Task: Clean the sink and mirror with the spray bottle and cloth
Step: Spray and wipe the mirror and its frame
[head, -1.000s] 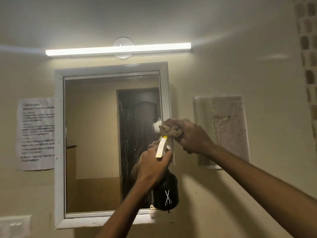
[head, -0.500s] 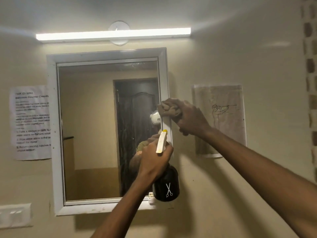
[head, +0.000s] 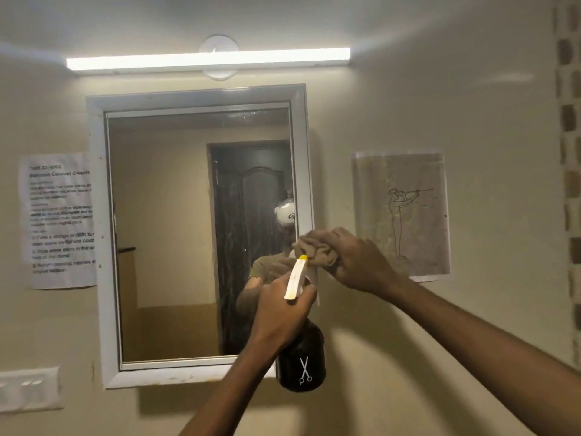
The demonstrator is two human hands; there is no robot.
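Two hands up at mirror's right edge, both busy.
Cloth point(head: 317, 251): brownish, bunched; pressed on white frame at mirror's right side, approx. mid-height, just above sprayer nozzle.
R hand point(head: 355, 262): fingers curled round cloth, gripping it vs. frame; arm comes in from lower right.
Spray bottle point(head: 301, 363): black body w/ white scissors logo, cream trigger head, yellow nozzle tip; upright, slight tilt, in front of mirror's lower right corner, nozzle towards glass.
L hand point(head: 283, 313): wrapped round bottle neck below trigger head, firm hold; can't tell if trigger's squeezed. Arm rises from bottom centre.
Mirror point(head: 176, 234): white frame, on cream wall; reflects dark door, beige wall, part of person; faint smears near top of glass.
Sink: not in view.
Tube light point(head: 207, 61): lit, on wall above mirror.
Printed sheet point(head: 59, 218): left of mirror, text mostly blurred.
Line drawing sheet point(head: 402, 212): right of mirror, figure w/ arms out; just beyond R hand.
Switch plate point(head: 30, 388): white, lower left.
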